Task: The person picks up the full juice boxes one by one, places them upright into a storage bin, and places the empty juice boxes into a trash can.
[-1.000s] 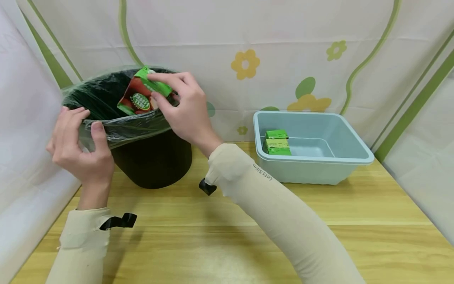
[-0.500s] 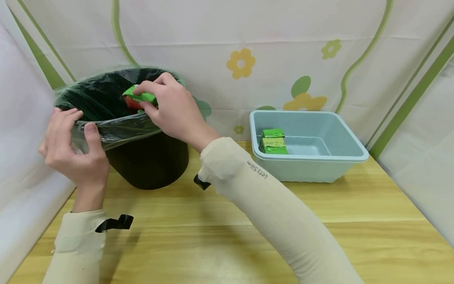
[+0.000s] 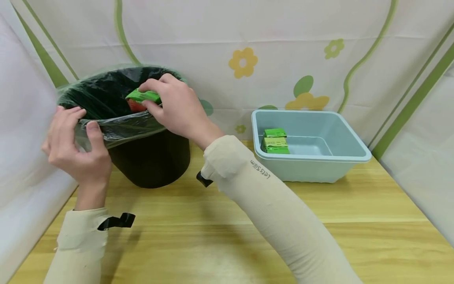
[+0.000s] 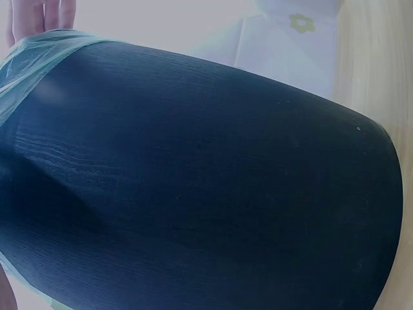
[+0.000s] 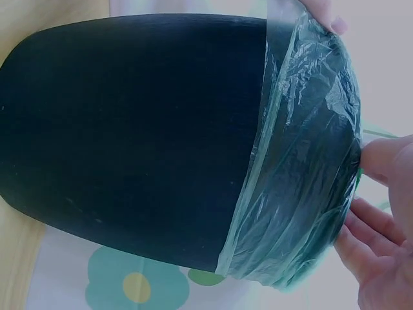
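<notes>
I see right hand (image 3: pixel 177 108) pinching packet (image 3: pixel 141 98) over bin (image 3: pixel 149 157) mouth, long axis level; left hand (image 3: pixel 76 146) grips liner (image 3: pixel 117 128) at near rim.

Staged indoor booth: flower-printed white cloth backdrop (image 3: pixel 283 47) encloses a light wooden table (image 3: pixel 248 221) on three sides.

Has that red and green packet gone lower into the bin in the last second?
Yes. The packet has sunk below the bin rim; only its top shows, held by the right hand.
</notes>
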Available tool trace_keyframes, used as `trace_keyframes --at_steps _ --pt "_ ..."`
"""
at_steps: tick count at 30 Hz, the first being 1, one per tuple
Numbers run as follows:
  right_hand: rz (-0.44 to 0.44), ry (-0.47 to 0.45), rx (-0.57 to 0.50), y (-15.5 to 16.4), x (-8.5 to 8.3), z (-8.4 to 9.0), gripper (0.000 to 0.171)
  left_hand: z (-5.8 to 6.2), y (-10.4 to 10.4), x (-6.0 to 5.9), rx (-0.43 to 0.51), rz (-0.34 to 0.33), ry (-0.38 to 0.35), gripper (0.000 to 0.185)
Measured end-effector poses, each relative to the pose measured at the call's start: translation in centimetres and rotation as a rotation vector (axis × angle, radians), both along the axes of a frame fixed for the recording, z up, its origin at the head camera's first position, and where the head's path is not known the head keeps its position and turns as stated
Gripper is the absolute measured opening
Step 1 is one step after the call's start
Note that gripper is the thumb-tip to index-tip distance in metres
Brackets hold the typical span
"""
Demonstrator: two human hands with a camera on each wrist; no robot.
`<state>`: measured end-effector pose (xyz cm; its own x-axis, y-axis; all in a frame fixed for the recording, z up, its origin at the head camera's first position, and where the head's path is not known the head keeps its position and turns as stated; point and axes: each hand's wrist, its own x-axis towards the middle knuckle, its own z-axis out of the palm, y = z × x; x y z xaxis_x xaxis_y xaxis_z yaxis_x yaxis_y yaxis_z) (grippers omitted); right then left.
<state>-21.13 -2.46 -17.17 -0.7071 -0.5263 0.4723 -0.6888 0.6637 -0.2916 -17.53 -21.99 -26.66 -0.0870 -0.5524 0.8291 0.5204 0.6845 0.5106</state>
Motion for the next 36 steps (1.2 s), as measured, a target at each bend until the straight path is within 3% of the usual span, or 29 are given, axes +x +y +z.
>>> trace_keyframes --at_steps 12,22,26,32,36 --pt "0.033 0.052 -0.009 0.2 -0.2 -0.6 0.037 -0.2 -0.2 0.0 -0.007 0.002 -0.01 0.042" --pt "0.049 0.021 -0.036 0.4 -0.3 -0.6 0.036 -0.3 -0.3 0.0 -0.019 0.008 -0.016 0.043" --pt "0.078 0.003 -0.121 0.7 -0.7 -0.8 0.035 -0.2 -0.1 0.0 -0.017 0.005 -0.008 0.041" --pt "0.117 -0.101 -0.261 1.8 -1.1 -1.1 0.051 -0.3 -0.2 -0.1 -0.014 0.006 -0.006 0.041" --pt "0.163 -0.069 -0.283 2.9 -1.0 -1.6 0.051 -0.3 -0.1 0.0 -0.016 0.008 -0.008 0.041"
